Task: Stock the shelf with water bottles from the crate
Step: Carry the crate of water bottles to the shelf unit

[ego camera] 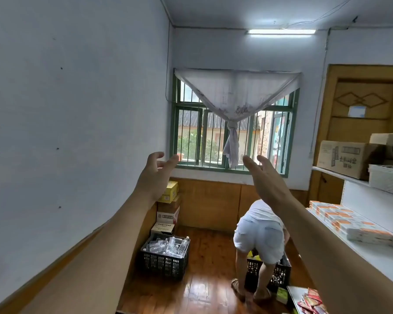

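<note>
Bottles [168, 245] lay jumbled in the black crate [163, 264] by the left wall; they looked smooth, light, squeezable (best gripped mid-body). Left hand [153, 175] and right hand [264, 175] hovered slack and empty, shelf [372, 257] at right.

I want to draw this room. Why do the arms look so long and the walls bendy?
Head view: the wide-angle lens stretches both arms and bows the left wall; the ceiling light glares white; daylight from the window shines off the wooden floor.
</note>
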